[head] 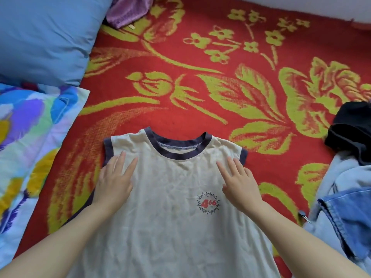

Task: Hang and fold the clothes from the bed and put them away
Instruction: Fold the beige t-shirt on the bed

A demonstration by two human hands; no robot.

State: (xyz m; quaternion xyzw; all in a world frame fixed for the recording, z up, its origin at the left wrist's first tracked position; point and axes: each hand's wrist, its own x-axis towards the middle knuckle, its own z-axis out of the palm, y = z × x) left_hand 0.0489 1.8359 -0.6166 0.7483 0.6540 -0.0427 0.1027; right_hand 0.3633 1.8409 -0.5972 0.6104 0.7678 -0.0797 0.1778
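Observation:
A cream sleeveless top (172, 223) with dark purple collar and armhole trim lies spread flat, front up, on the red and yellow flowered bedspread (200, 97). A small red "466" starburst print sits on its chest. My left hand (115, 180) rests flat with straight fingers on the top's left shoulder area. Flat on the right shoulder area, just above the print, lies my right hand (239, 182). Neither hand grips the fabric.
A blue pillow (46, 35) and a flowered pillow (30, 137) lie at the left. A purple garment (128, 9) is bunched at the top. At the right edge lie a black garment (351, 129) and blue denim clothing (345, 209).

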